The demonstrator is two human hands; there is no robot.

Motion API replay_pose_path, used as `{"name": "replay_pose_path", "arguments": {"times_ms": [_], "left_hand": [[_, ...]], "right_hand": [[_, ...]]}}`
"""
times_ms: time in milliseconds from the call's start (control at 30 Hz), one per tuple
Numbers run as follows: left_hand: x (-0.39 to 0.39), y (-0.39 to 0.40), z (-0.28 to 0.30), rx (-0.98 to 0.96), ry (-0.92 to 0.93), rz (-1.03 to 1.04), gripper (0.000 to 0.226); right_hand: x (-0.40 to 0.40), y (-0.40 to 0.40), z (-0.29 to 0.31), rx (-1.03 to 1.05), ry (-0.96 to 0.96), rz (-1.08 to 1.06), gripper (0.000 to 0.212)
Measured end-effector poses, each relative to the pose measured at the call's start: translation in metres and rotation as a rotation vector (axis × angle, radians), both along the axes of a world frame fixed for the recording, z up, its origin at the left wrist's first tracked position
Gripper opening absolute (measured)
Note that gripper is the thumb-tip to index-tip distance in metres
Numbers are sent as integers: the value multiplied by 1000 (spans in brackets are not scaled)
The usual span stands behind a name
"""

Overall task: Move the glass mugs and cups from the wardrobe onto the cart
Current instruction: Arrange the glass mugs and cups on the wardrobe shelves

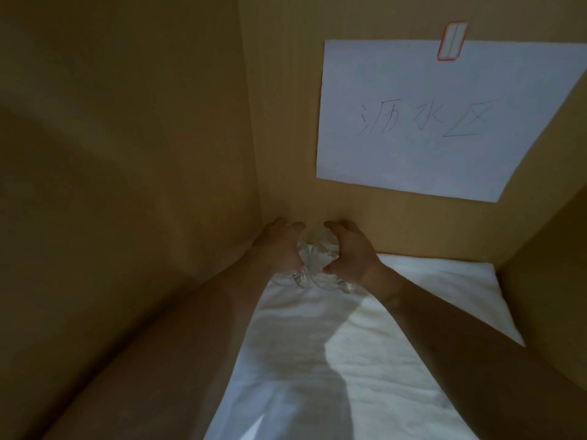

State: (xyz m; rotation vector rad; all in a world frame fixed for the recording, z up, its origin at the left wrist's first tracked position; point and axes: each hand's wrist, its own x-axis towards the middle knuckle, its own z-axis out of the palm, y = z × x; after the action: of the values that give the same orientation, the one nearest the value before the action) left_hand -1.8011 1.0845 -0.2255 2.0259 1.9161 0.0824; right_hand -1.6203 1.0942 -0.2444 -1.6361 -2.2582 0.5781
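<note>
Glass mugs (313, 265) sit enclosed by curled fingers (333, 226).

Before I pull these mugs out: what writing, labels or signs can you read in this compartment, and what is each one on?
"沥水区", handwritten on the white paper sheet taped to the wardrobe's back wall.
The red-edged tape strip holding the sheet carries no readable text.
Nothing is legible on the white cloth or on the glass mugs the hands grip.

white paper sheet (444, 122) | on wardrobe back wall (286, 122) | handwritten "沥水区"
</note>
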Motion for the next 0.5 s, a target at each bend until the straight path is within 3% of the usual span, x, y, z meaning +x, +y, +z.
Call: {"name": "replay_pose_path", "arguments": {"times_ms": [233,500], "left_hand": [[5,-4,2,-20,13,-5,102],[27,-45,22,181,120,-24,85]], "right_hand": [[6,-11,9,-51,-77,16,112],[37,-56,41,19,-82,-82,109]]}}
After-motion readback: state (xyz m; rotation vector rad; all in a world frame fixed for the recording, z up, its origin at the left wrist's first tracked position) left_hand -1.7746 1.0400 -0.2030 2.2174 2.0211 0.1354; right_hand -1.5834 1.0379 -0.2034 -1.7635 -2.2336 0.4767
